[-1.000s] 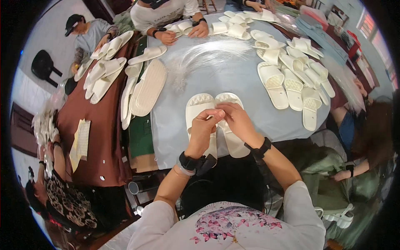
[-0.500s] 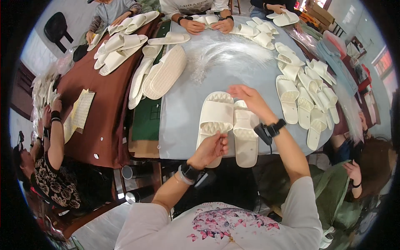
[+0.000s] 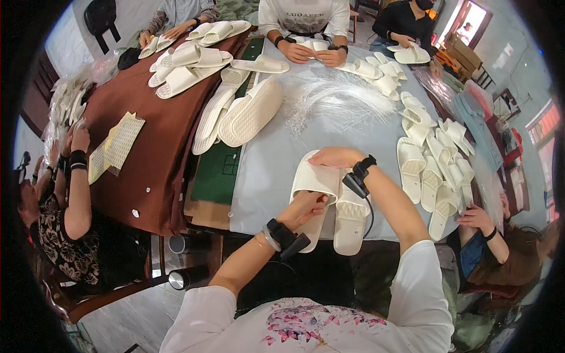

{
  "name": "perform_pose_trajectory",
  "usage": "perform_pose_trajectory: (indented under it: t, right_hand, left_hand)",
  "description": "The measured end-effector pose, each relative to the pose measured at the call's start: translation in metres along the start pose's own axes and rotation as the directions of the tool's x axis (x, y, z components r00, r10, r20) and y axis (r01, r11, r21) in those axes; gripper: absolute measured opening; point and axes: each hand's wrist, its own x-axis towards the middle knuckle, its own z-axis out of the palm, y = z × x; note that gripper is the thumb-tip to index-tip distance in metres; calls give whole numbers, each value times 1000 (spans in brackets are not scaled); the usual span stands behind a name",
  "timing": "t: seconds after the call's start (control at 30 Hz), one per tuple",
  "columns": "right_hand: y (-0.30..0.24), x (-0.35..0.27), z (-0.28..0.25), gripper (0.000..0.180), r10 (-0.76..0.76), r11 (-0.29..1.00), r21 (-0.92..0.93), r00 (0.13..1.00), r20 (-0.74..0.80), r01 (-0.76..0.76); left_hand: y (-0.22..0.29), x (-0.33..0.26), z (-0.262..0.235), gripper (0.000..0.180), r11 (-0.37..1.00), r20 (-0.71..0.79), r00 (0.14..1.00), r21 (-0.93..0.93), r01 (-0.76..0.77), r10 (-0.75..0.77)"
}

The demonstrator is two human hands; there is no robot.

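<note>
Two off-white slide slippers lie side by side at the table's near edge, soles down and heels jutting toward me. On the left slipper point(image 3: 315, 179), my left hand point(image 3: 305, 209) is curled at the near edge of the wide strap, its fingertips partly hidden beneath it. My right hand point(image 3: 336, 157) bends over the toe end of that same slipper, fingers pressed at the strap's far edge. The right slipper point(image 3: 351, 226) has a bumpy insole; my right wrist, with a black device and cable, covers its front part.
A bundle of clear plastic strands point(image 3: 338, 103) lies mid-table. More slippers point(image 3: 432, 159) are heaped at right, others point(image 3: 253, 112) at left with one sole-up. A brown-covered table point(image 3: 129, 182) holds yellowish sheets point(image 3: 120, 144). Several people sit around, some handling slippers.
My right hand has come down from the air onto the left slipper's toe end. My left hand's fingers have moved in under the strap's near edge. The view has shifted upward.
</note>
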Motion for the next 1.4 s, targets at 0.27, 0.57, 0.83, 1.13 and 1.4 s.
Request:
perform_pose_trajectory:
  t: [0.27,0.57,0.83,1.13,1.4]
  right_hand:
    - [11,8,-3,37,-47,881,471,984,175,-41]
    - [22,16,-4,37,-49,887,461,983,176,-38]
    - [33,19,3,35,-78,780,625,985,151,-34]
    - [27,-15,9,23,-28,950,270,902,-430,158]
    - [49,-63,32,28,100,713,443,547,-831,543]
  left_hand:
    - [-9,21,-7,11,996,6,1000,-90,-13,14]
    - [-10,26,-9,10,998,-8,1000,-70,5,-5]
    - [-8,28,-12,9,989,12,999,-145,31,-30]
    - [-13,-13,1,20,952,2,953,-52,-303,304]
    - [38,-40,42,29,614,179,932,710,-343,314]
